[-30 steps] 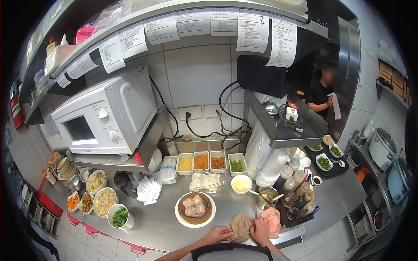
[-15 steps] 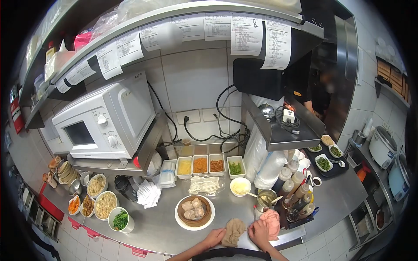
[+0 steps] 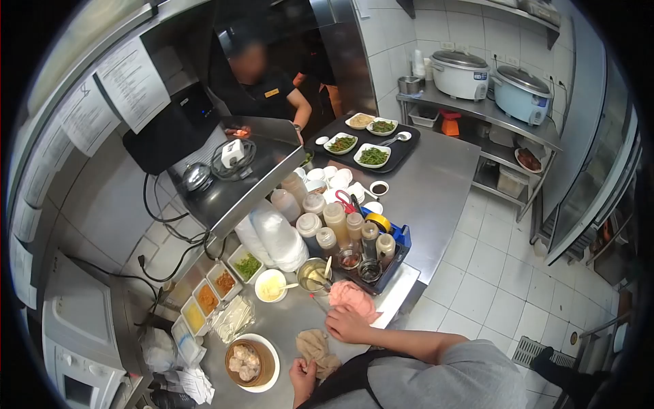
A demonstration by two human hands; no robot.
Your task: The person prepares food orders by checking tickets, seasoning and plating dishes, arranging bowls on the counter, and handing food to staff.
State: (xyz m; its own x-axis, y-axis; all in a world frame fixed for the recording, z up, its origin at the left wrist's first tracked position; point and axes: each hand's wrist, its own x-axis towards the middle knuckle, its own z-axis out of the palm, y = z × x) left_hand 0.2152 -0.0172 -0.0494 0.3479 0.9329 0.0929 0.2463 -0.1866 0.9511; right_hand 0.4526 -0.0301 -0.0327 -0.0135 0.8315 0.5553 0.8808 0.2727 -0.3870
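Note:
My left hand [image 3: 303, 382] is closed at the lower edge of a crumpled brown cloth [image 3: 315, 349], gripping it near the counter's front edge. My right hand [image 3: 346, 324] has its fingers curled down over the near left edge of a folded pink cloth [image 3: 354, 300]; its fingertips are partly hidden. To the left of the brown cloth, a round bamboo steamer [image 3: 229, 373] of shumai dumplings [image 3: 244, 362] rests on a white plate [image 3: 271, 368]. Beyond the pink cloth stands a metal pot [image 3: 310, 273] with utensil handles sticking out.
Sauce bottles [image 3: 335, 221] crowd a blue caddy [image 3: 403, 238]. A white bowl of yellow paste [image 3: 270, 285] adjoins topping containers [image 3: 206, 300]. A black tray [image 3: 409, 150] carries several dishes. A co-worker [image 3: 266, 88] stands behind the metal shelf [image 3: 259, 157]. Rice cookers [image 3: 460, 73] are at the back.
My view has swung to the right, bringing the co-worker, tray and rice cookers further in. Both hands stay beside the same cloths.

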